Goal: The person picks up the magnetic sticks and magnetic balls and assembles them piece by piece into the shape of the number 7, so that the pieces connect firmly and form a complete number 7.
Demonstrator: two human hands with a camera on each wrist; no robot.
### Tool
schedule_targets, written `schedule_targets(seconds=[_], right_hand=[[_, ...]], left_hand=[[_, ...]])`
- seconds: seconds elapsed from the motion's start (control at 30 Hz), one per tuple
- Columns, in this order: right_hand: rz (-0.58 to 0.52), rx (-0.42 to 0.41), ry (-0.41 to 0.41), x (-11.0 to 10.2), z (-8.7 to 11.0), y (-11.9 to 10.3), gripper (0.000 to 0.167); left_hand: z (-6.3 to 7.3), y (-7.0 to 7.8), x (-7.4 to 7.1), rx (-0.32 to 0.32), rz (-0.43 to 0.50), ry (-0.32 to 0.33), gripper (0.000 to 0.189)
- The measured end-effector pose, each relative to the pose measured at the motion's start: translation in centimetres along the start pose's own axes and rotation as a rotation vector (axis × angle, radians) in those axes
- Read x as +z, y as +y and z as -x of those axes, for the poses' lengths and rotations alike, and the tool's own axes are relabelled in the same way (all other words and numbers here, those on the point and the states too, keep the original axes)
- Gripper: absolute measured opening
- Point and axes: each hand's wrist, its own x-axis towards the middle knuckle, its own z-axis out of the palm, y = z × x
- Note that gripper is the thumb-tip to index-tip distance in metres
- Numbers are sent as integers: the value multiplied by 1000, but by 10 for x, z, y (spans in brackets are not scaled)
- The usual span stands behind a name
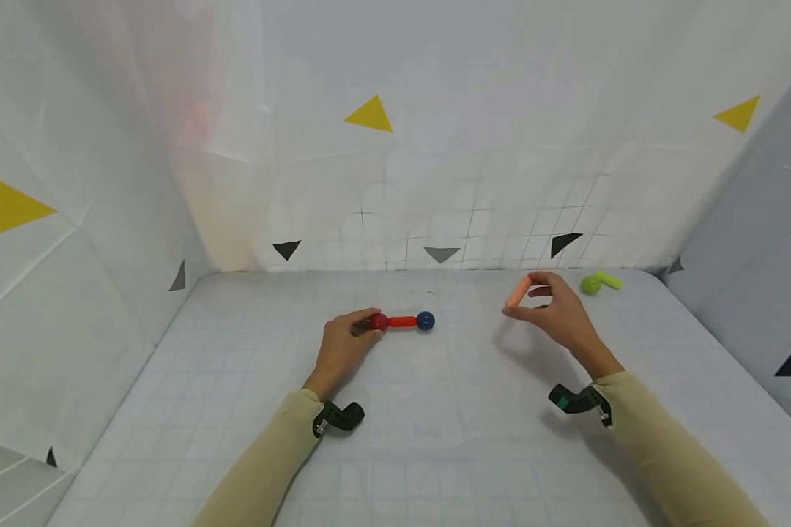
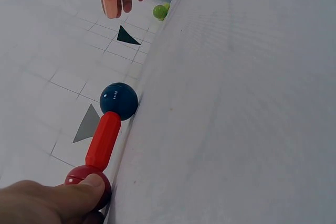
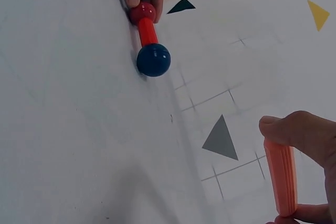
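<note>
In the head view, both forearms are stretched forward across the white table (image 1: 435,439) from its near edge. By the left hand (image 1: 345,348), held low near the middle of the far edge, a dark red ball (image 1: 379,322) is pinched between thumb and fingers. A red rod (image 1: 402,322) is lined up between that ball and a blue ball (image 1: 425,320). The right hand (image 1: 560,315) is raised above the table, wrist bent inward; an orange rod (image 1: 517,291) is pinched by its ends and tilted. Near the far right corner, a green ball (image 1: 590,285) is seen just beside a green rod (image 1: 609,279).

In the left wrist view, the thumb is laid over the dark red ball; the other fingers are mostly hidden.

In the right wrist view, the orange rod is spanned lengthwise, thumb on one end, fingertip at the other.
</note>
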Motion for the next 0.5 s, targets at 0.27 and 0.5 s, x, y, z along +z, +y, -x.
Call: schedule_targets(seconds=[0.27, 0.5], right_hand=[[2, -33, -37, 10, 8, -8, 103], [0, -71, -47, 16, 13, -14, 97]], left_hand=[[0, -1, 0, -6, -8, 1, 42], [-1, 0, 0, -6, -8, 2, 42]])
